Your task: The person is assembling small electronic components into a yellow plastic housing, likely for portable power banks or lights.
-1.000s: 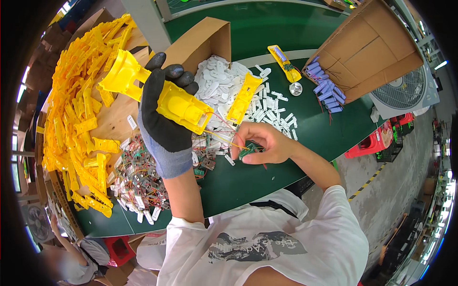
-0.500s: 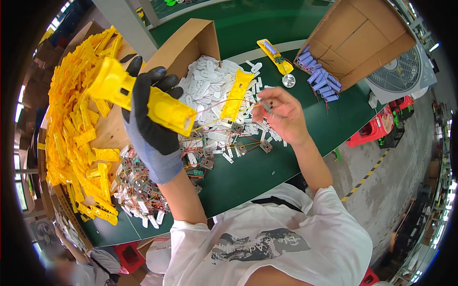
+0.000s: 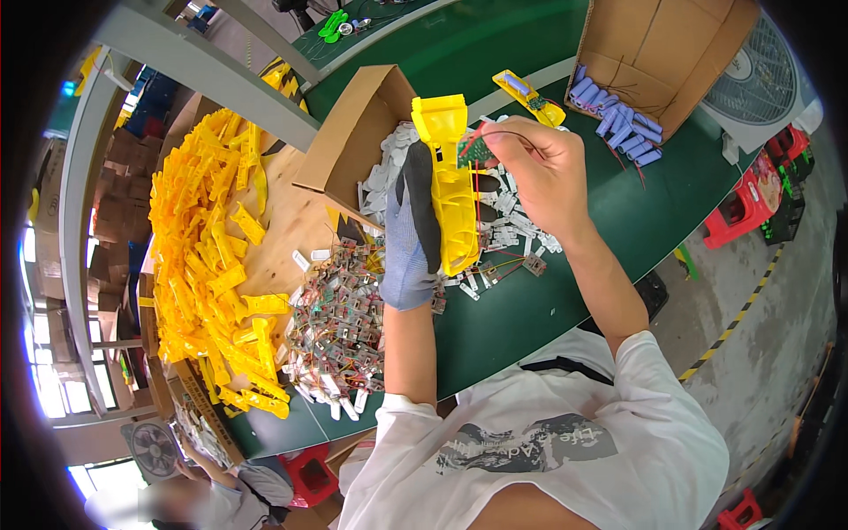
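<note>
Noted from the floor: the green bench (image 3: 495, 331) is heavily stocked along its left and back edges, while its front edge shows bare surface. Over its middle, the person's gloved left hand (image 3: 411, 225) has its fingers wrapped around a yellow plastic housing (image 3: 453, 208), hollow side up. The bare right hand (image 3: 549, 181) pinches a green circuit board (image 3: 475, 152) with red wires between thumb and fingers, at the housing's upper part; contact between the two cannot be confirmed. At the bench's left end, yellow housings (image 3: 212, 265) are heaped on a wooden board (image 3: 287, 208); wired modules (image 3: 340, 305) lie between that heap and the front edge. White plastic pieces (image 3: 389, 172) spill from a cardboard box (image 3: 340, 146) toward the back edge. Near the right end, purple cylindrical cells (image 3: 632, 132) sit at the mouth of a tilted carton (image 3: 662, 40), a fan (image 3: 751, 79) behind. Beyond are a red stool (image 3: 738, 210) and a concrete floor (image 3: 698, 291) marked with yellow-and-black tape (image 3: 733, 314). A co-worker (image 3: 234, 499) occupies the area past the left front corner.
</note>
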The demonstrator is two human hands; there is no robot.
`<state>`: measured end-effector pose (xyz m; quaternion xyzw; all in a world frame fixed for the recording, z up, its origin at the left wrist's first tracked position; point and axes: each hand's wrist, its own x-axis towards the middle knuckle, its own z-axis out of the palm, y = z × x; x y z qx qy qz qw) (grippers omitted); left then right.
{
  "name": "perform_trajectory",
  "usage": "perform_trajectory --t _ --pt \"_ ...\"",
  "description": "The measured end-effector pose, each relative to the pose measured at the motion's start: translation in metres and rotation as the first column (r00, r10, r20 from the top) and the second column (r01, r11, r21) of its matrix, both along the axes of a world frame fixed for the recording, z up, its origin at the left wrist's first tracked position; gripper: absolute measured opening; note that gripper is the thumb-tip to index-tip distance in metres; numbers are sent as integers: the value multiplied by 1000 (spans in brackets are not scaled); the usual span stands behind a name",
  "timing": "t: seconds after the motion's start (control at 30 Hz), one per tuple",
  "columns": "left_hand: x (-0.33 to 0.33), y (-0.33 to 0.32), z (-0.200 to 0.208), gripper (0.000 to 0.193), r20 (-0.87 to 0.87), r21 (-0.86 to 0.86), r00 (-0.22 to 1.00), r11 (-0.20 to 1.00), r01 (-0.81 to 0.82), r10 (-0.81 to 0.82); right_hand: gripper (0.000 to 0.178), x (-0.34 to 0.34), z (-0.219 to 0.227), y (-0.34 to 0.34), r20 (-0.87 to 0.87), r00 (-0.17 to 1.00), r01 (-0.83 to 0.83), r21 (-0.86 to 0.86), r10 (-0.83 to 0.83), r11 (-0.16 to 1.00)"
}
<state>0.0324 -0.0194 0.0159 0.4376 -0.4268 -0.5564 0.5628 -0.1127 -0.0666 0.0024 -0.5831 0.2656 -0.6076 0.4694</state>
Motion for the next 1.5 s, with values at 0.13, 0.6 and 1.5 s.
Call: perform_trajectory --t 0.13,0.6,1.5 --pt "-4 -2 -7 50 -30 7 999 1000 -23 23 13 3 5 2 -41 979 191 -166 -200 968" --pt "-10 -3 -18 35 414 -281 890 957 -77 193 14 14 -11 1 -23 969 237 -205 -247 950" --pt "-26 2 -11 38 176 -201 970 971 -130 167 25 -19 8 5 33 983 -182 202 179 962"
